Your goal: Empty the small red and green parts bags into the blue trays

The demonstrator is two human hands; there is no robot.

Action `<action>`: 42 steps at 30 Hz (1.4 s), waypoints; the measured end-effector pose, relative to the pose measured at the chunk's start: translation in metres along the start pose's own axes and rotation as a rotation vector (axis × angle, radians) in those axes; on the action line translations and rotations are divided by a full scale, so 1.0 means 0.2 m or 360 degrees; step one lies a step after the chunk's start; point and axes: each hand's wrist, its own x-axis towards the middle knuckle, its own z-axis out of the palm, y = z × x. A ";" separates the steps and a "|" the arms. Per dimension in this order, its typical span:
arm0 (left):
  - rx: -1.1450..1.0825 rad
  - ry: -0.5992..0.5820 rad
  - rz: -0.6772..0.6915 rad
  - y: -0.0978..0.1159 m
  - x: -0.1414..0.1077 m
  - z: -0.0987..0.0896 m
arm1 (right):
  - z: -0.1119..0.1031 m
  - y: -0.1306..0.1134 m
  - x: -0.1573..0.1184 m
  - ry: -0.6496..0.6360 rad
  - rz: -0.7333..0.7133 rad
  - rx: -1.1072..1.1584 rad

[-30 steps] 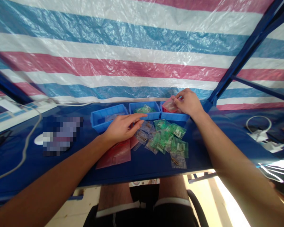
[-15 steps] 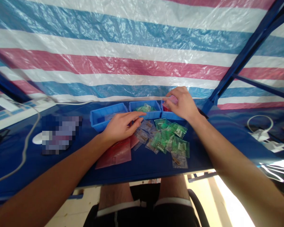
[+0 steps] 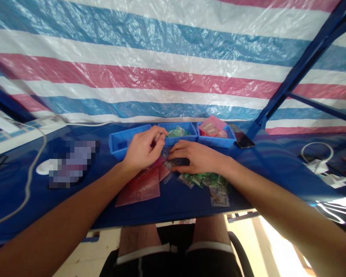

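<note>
My left hand [image 3: 144, 149] is above the red bags [image 3: 142, 186], its fingers curled against the thumb; whatever they pinch is hidden. To its right, my right hand [image 3: 200, 157] reaches over a pile of small clear bags [image 3: 174, 163] with its thumb and fingers apart. Green zip bags [image 3: 202, 179] with small metal parts lie partly under that hand. One clear bag with brass-coloured pieces [image 3: 219, 196] lies near the table's front edge. Behind the hands, the middle blue bin [image 3: 193, 138] holds green bags, and the right blue bin [image 3: 219, 142] holds pinkish-red bags.
The left blue bin [image 3: 117, 152] stands behind my left hand. A dark phone [image 3: 242, 137] lies right of the bins. White cables [image 3: 31, 173] run along the table's left side, and a white charger [image 3: 318, 165] sits at the right. A striped tarp [image 3: 161, 73] hangs behind.
My right hand has left the right bin, where a pinkish-red bag now lies on top, and moved down and left over the small bags. My left hand has risen slightly and curled its fingers.
</note>
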 end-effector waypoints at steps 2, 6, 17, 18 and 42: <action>-0.0022 -0.0023 0.0016 0.00 0.00 0.01 | 0.01 0.01 0.00 -0.0014 0.0011 0.0030; -0.0037 -0.0063 0.0028 0.00 -0.01 0.02 | 0.03 0.04 0.00 0.0063 0.0076 0.0202; -0.0072 0.0036 0.0284 0.01 0.01 0.00 | -0.02 0.10 -0.02 0.0778 0.0533 0.0504; -0.0069 0.0011 0.0274 0.02 0.01 0.01 | -0.03 0.10 -0.02 0.0828 0.0580 0.0513; -0.0013 -0.0143 0.0198 0.00 0.00 0.05 | -0.05 0.15 -0.03 0.0907 0.0739 0.0516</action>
